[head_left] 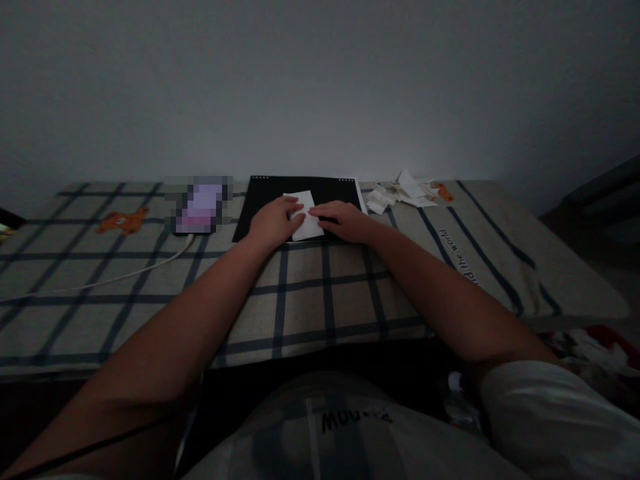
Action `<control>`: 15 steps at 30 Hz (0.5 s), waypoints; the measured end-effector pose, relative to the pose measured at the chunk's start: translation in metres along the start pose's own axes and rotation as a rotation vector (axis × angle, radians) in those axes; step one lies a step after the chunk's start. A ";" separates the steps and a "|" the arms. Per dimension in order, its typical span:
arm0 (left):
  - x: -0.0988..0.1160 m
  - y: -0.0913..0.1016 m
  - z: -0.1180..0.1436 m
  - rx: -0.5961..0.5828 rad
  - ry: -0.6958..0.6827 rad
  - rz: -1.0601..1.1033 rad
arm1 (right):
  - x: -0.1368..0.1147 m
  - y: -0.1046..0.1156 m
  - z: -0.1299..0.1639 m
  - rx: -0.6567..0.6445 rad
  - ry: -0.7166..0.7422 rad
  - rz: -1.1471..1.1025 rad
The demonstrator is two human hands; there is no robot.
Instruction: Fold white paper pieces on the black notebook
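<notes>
- Grey top (pixel 280 443) at six o'clock, crossed by darker, blurred upright bands.
- Black lettering (pixel 357 419) on it, upside down and only partly readable.
- Loose, pale grey short sleeve (pixel 555 407) at four o'clock, softly creased.
- Thin dark cord (pixel 110 439) across the left arm (pixel 150 360), at eight o'clock.
- Both forearms bare.
</notes>
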State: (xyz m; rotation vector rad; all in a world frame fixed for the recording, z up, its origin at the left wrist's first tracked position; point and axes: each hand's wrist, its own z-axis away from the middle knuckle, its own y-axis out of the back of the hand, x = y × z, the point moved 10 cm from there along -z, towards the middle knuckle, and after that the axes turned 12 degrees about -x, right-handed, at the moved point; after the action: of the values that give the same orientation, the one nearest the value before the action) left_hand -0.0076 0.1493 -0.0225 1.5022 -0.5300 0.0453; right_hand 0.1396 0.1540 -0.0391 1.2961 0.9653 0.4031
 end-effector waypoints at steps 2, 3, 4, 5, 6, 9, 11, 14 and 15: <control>0.003 0.001 0.001 0.001 0.006 -0.006 | -0.001 -0.001 0.001 -0.014 0.002 0.027; 0.004 0.001 0.002 -0.001 0.011 -0.010 | -0.001 -0.002 0.001 -0.016 0.002 0.039; 0.005 0.001 0.002 -0.006 0.016 -0.015 | -0.002 -0.002 0.002 -0.017 0.002 0.048; 0.006 0.001 0.002 -0.010 0.023 -0.019 | -0.002 -0.002 0.002 -0.017 0.003 0.055; 0.007 0.001 0.003 -0.013 0.029 -0.023 | -0.003 -0.002 0.003 -0.016 0.004 0.059; 0.008 0.002 0.004 -0.017 0.042 -0.028 | -0.004 -0.001 0.004 -0.020 0.004 0.067; 0.008 0.002 0.004 -0.015 0.046 -0.035 | -0.005 -0.001 0.004 -0.020 0.002 0.071; 0.008 0.002 0.004 -0.011 0.040 -0.047 | -0.003 -0.001 0.003 0.000 0.002 0.051; 0.008 0.002 0.004 -0.011 0.037 -0.048 | -0.002 0.000 0.003 0.015 0.008 0.030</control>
State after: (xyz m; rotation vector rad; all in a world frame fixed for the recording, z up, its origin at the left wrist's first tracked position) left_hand -0.0024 0.1432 -0.0178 1.4996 -0.4629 0.0325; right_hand 0.1406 0.1506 -0.0385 1.3249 0.9584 0.4254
